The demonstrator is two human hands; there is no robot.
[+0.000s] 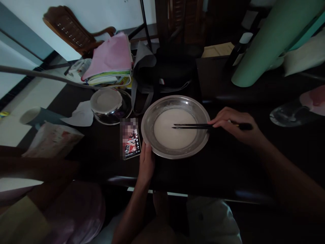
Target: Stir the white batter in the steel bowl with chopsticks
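Note:
A wide metal bowl [175, 155] stands on the dark table, holding a milky white liquid [172, 135]. At its lower left rim is my left hand [147, 159], fingers together and gripping the edge, the fingertips partly hidden by the bowl. My right hand [232, 123], to the right of the bowl, is closed around a pair of black chopsticks [195, 126]. They reach level across the right rim, with their tips over the middle of the white liquid. Whether the tips dip into it is hard to tell. Just left of my left hand lies a phone [132, 144] with a lit screen.
An upturned metal bowl [106, 101] sits behind the phone. Near it are a paper sheet [82, 113], a blue-grey cup [42, 117] and a plastic packet [52, 139]. A grey bag [143, 61] and green cylinder [266, 44] stand behind. Another person [73, 210] is at left.

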